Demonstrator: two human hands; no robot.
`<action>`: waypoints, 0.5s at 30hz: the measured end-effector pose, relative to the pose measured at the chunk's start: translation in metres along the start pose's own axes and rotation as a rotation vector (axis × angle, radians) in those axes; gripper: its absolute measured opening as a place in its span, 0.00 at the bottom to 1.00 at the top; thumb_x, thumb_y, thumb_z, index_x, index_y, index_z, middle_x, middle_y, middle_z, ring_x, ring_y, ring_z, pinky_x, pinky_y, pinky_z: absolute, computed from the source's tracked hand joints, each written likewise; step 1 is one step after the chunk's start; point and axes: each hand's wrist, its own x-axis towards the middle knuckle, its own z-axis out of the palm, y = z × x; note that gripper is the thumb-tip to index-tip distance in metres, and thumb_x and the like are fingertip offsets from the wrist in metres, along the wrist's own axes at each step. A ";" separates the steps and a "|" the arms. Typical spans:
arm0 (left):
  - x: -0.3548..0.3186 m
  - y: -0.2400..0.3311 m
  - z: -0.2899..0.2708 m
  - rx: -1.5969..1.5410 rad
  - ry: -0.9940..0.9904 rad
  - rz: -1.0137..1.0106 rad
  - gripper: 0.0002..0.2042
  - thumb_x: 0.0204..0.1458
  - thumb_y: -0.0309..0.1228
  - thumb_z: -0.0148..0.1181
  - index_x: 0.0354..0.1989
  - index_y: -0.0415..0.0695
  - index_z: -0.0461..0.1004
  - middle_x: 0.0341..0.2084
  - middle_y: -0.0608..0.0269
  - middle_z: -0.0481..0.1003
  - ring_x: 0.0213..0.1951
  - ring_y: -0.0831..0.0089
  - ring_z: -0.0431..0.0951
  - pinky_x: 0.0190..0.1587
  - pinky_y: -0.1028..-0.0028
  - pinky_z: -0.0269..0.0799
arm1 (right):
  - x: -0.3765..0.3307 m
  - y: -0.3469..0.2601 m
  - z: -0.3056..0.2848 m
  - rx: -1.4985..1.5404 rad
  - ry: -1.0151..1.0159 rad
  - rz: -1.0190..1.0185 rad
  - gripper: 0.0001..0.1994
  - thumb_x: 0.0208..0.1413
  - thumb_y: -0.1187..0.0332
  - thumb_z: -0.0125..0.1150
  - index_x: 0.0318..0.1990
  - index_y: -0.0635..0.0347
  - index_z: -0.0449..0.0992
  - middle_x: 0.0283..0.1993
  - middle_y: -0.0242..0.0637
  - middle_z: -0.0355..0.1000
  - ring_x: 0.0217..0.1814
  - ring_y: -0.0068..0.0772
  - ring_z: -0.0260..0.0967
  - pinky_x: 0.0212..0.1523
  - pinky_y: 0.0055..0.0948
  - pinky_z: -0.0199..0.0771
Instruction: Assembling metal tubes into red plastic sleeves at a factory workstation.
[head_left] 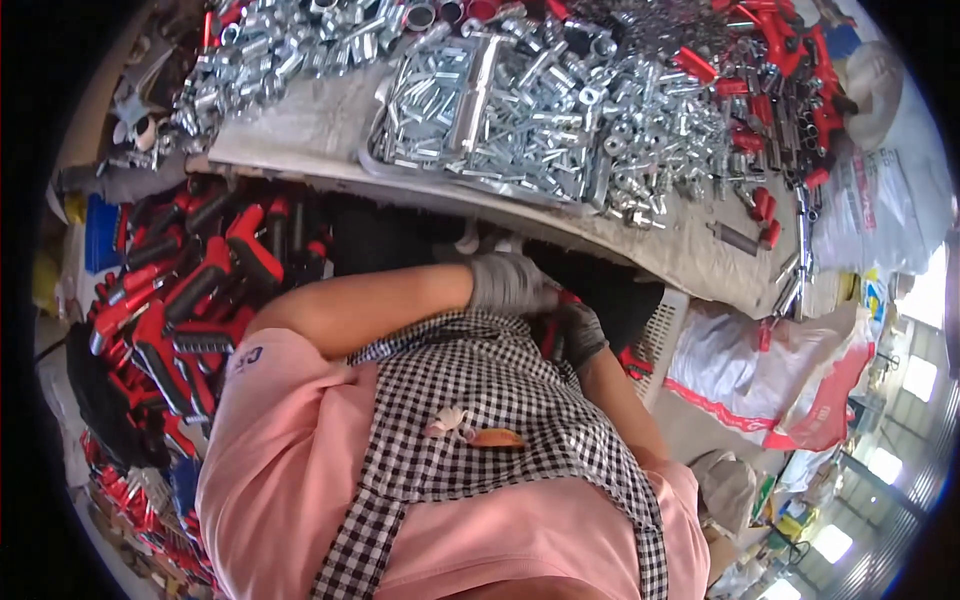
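Both my hands are low over my lap, just in front of the table edge, in grey knit gloves. My left hand is bent inward with its fingers curled, meeting the right. My right hand is closed close beside it. Between them shows a small part of a red-and-black handle, mostly covered by the gloves, so its full shape is hidden. More red and dark parts lie below the hands, partly hidden by my checked apron.
The table ahead carries a clear tray of metal pins, heaped silver sockets and red-handled tools. Red-and-black handles pile up at my left. A white sack and a pale perforated crate stand at right.
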 end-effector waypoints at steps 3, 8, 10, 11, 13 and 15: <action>0.043 -0.108 0.066 -0.839 0.116 -0.264 0.12 0.57 0.41 0.47 0.35 0.48 0.73 0.32 0.63 0.75 0.36 0.67 0.74 0.40 0.63 0.69 | -0.002 0.006 -0.012 -0.111 0.003 -0.042 0.15 0.47 0.73 0.61 0.45 0.59 0.76 0.30 0.32 0.73 0.26 0.27 0.69 0.27 0.25 0.70; 0.087 -0.122 0.089 -1.825 0.307 -0.627 0.09 0.56 0.32 0.50 0.43 0.49 0.72 0.38 0.64 0.75 0.43 0.69 0.72 0.47 0.67 0.68 | 0.027 0.012 -0.023 -0.146 0.067 -0.111 0.18 0.47 0.74 0.62 0.48 0.60 0.75 0.33 0.31 0.74 0.30 0.25 0.70 0.32 0.24 0.71; 0.083 -0.109 0.083 -1.564 0.346 -0.639 0.11 0.54 0.31 0.50 0.45 0.50 0.73 0.37 0.63 0.75 0.40 0.73 0.73 0.47 0.75 0.68 | 0.029 0.009 -0.016 -0.153 0.078 -0.097 0.18 0.47 0.74 0.62 0.48 0.61 0.75 0.34 0.31 0.74 0.31 0.25 0.70 0.33 0.25 0.71; 0.090 -0.134 0.091 -1.673 0.307 -0.527 0.13 0.56 0.31 0.47 0.48 0.50 0.71 0.41 0.63 0.73 0.44 0.73 0.71 0.50 0.74 0.65 | 0.032 0.005 -0.009 -0.174 0.102 -0.130 0.18 0.45 0.74 0.63 0.47 0.60 0.75 0.32 0.33 0.74 0.30 0.28 0.70 0.31 0.27 0.71; 0.102 -0.180 0.111 -1.876 0.219 -0.296 0.16 0.60 0.33 0.41 0.55 0.49 0.65 0.50 0.62 0.68 0.51 0.73 0.68 0.57 0.74 0.60 | 0.039 0.001 -0.004 -0.192 0.128 -0.155 0.18 0.43 0.74 0.63 0.46 0.60 0.75 0.30 0.36 0.73 0.28 0.31 0.70 0.28 0.30 0.70; 0.099 -0.185 0.102 -2.056 0.114 -0.044 0.19 0.63 0.35 0.36 0.62 0.48 0.59 0.59 0.62 0.64 0.59 0.73 0.64 0.63 0.73 0.55 | 0.050 -0.002 -0.004 -0.286 0.160 -0.095 0.18 0.43 0.73 0.63 0.46 0.60 0.76 0.32 0.36 0.74 0.29 0.31 0.70 0.29 0.31 0.71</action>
